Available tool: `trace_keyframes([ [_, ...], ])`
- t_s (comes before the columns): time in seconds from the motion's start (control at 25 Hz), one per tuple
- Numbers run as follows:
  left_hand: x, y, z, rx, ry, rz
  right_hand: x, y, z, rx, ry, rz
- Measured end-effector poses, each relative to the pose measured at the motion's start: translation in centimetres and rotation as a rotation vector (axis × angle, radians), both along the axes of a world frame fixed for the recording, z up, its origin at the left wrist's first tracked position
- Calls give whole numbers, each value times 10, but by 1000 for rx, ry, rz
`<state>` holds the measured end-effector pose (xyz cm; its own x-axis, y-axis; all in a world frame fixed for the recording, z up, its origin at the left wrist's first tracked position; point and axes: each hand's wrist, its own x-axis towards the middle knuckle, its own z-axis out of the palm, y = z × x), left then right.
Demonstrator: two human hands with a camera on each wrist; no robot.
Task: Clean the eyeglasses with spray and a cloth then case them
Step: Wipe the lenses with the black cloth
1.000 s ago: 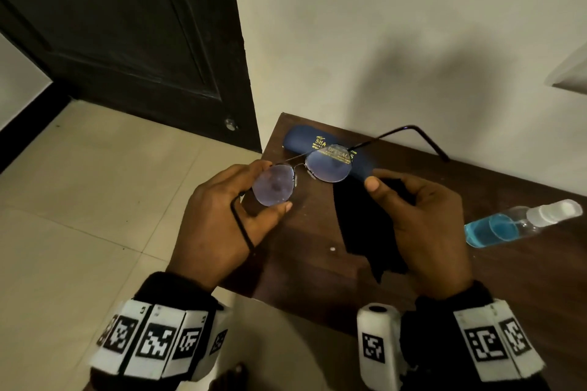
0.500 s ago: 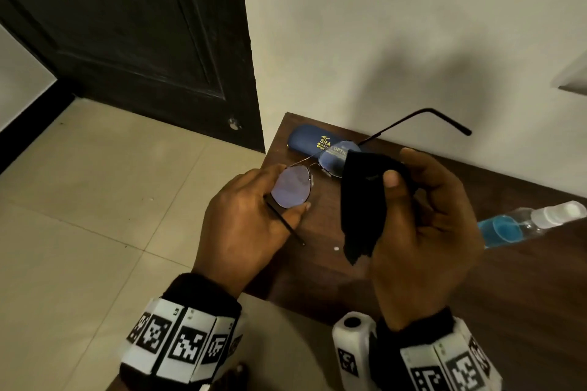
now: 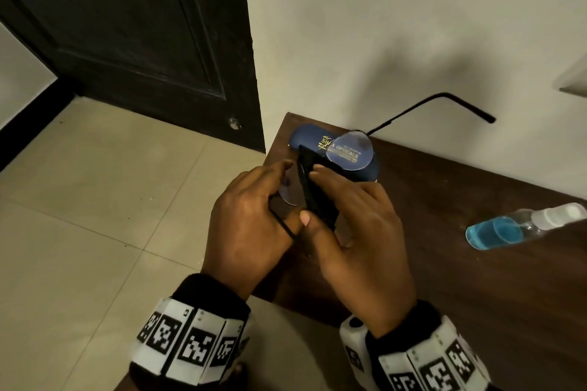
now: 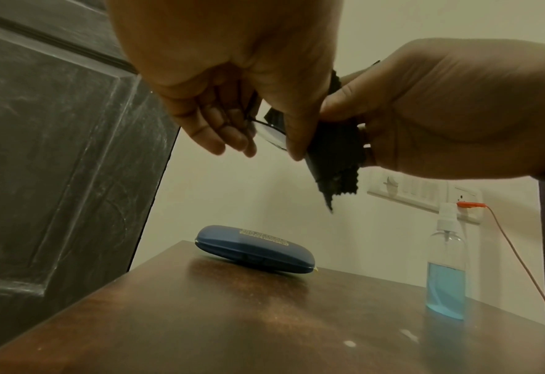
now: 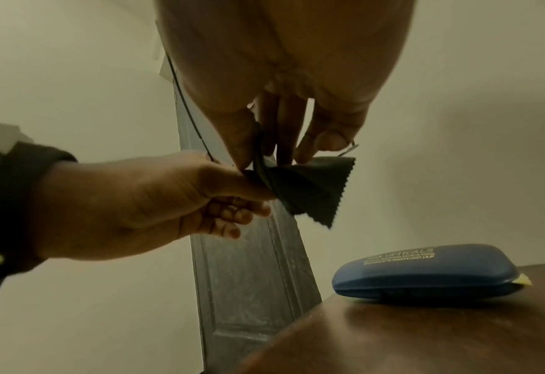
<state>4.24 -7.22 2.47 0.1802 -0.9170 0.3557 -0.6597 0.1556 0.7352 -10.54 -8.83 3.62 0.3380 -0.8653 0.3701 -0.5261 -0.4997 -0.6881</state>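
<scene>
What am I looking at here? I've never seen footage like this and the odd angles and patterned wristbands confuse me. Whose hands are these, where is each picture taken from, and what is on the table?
There is no machine: a person works with bare hands, and the patterned bands are wrist-worn camera mounts. The big picture comes from a camera on the person's head, looking down. The other two come from cameras on each wrist, looking up along the fingers.

The left hand holds the eyeglasses by one lens, fingers curled around it. The right hand pinches a black cloth against that lens; that grip shows from below in the wrist views.

On the brown table lie a closed blue glasses case and a clear spray bottle partly filled with blue liquid, standing upright and apart from the case.
</scene>
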Motion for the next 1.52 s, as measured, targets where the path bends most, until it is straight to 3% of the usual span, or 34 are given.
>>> trace_keyframes([
  [0.12,0,-2,-4,-39,-88,-7,3,0,-3,-49,199,16],
  [0.2,0,-1,-7,-38,-132,-6,4,2,-2,-83,231,52],
  [0.36,3,1,-8,-55,-157,-43,1,2,2,-108,164,145],
  [0.56,-4,-1,-6,-45,-196,0,1,1,1,-119,156,-15],
  [0.76,2,0,-8,-101,-145,-68,-1,4,7,-75,104,208],
  [1.0,-3,-1,-6,-65,-199,4,2,3,3,-136,99,-23],
  [1.2,-10,0,-9,-80,-293,13,4,5,0,-108,166,-26],
  [1.52,-7,2,-4,-57,-241,-19,2,6,11,-145,21,-56],
])
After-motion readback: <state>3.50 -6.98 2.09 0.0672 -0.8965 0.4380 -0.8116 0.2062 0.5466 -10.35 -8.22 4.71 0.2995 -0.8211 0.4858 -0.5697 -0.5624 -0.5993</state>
